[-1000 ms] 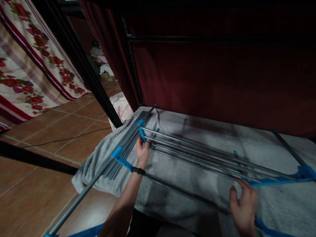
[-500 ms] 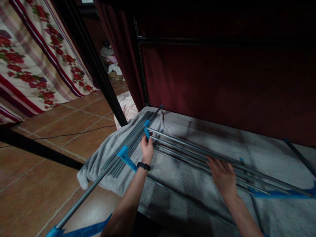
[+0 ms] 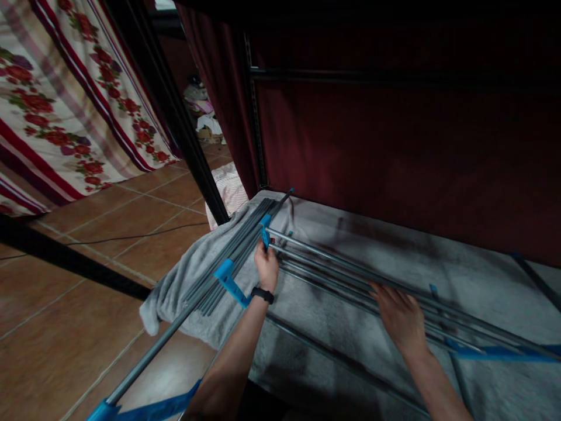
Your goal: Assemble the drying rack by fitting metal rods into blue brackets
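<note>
A folded drying rack of grey metal rods (image 3: 333,260) with blue plastic joints lies on a grey towel (image 3: 193,275). My left hand (image 3: 267,266), with a black band on its wrist, is closed round the blue bracket (image 3: 265,229) at the rods' left end. My right hand (image 3: 398,316) rests on the middle of the rods with its fingers curled over them. A second bundle of grey rods (image 3: 228,257) runs diagonally to the left of my left hand.
A dark red curtain (image 3: 394,140) hangs right behind the rack. A black frame post (image 3: 175,117) stands to the left. Brown floor tiles (image 3: 65,327) spread out at left, beneath a floral cloth (image 3: 52,105). A black cable crosses the tiles.
My right hand has moved from the blue bracket at the rack's right end to the middle of the rods. My left hand has kept its hold. The view has shifted slightly.
</note>
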Demonstrator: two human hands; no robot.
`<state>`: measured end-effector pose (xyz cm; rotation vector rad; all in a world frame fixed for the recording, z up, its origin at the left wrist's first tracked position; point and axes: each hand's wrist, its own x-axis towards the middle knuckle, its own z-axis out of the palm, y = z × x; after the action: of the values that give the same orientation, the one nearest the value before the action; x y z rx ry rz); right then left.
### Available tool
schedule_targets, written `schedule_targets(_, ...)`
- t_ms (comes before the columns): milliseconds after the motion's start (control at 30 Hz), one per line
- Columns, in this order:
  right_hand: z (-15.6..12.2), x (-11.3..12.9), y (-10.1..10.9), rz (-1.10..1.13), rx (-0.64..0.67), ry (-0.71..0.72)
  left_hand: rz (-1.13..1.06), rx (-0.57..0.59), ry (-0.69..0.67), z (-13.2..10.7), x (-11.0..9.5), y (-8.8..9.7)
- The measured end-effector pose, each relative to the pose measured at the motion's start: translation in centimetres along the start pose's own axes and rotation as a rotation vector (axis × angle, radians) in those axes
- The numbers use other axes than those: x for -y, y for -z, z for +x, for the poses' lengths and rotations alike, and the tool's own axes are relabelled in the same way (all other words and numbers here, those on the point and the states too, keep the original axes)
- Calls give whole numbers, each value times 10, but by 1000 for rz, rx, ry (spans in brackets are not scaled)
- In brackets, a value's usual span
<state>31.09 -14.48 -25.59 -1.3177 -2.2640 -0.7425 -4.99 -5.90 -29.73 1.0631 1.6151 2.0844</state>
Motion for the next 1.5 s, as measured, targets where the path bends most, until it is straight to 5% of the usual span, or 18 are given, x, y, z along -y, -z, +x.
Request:
schedule_targets(833, 0, -8, -2, 53, 37, 18, 121, -50, -10, -4, -10, -8)
schedule_targets(1500, 14, -2, 2, -109, 62, 34, 113, -34, 0, -4, -3, -7)
